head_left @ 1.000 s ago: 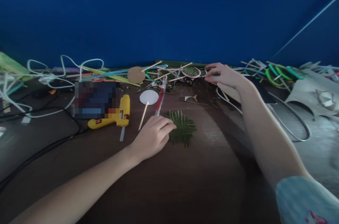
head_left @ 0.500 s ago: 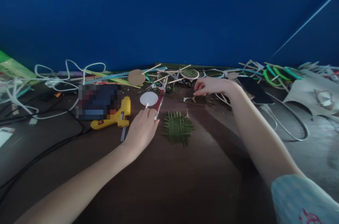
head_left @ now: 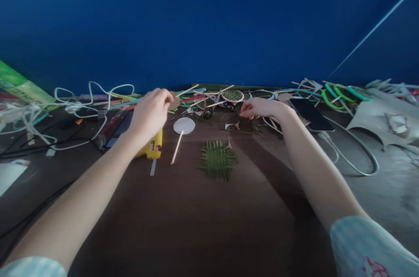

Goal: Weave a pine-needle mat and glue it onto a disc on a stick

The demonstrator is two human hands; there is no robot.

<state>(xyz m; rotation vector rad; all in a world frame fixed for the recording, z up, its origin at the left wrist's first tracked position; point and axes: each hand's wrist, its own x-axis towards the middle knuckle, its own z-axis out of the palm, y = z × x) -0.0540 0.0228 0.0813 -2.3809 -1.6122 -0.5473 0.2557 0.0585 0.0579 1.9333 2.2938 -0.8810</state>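
Note:
My left hand [head_left: 152,111] is raised over the dark tablet-like device [head_left: 122,126] and the yellow glue gun [head_left: 155,144]. Its fingers curl inward in front of the brown cardboard disc [head_left: 174,100]; whether they touch it or hold anything is hidden. My right hand [head_left: 257,107] stays low at the back of the table, fingers pinched together, near paper scraps [head_left: 232,127]. Nothing can be made out between those fingertips. A white disc [head_left: 184,125] on a wooden stick [head_left: 177,148] lies between the hands. Closer to me lies a woven green mat [head_left: 218,159] with ragged ends.
Along the blue wall [head_left: 209,19] runs a clutter of sticks, strips and a round patterned piece [head_left: 232,95]. A phone [head_left: 311,114] with a cable lies right, beside green rings [head_left: 343,92] and a cut sheet [head_left: 386,117]. White cables [head_left: 75,111] tangle at left.
My left hand has moved up and left, off the white disc's stick. The red-and-clear slim item it held is gone from its earlier spot. My right hand has hardly moved.

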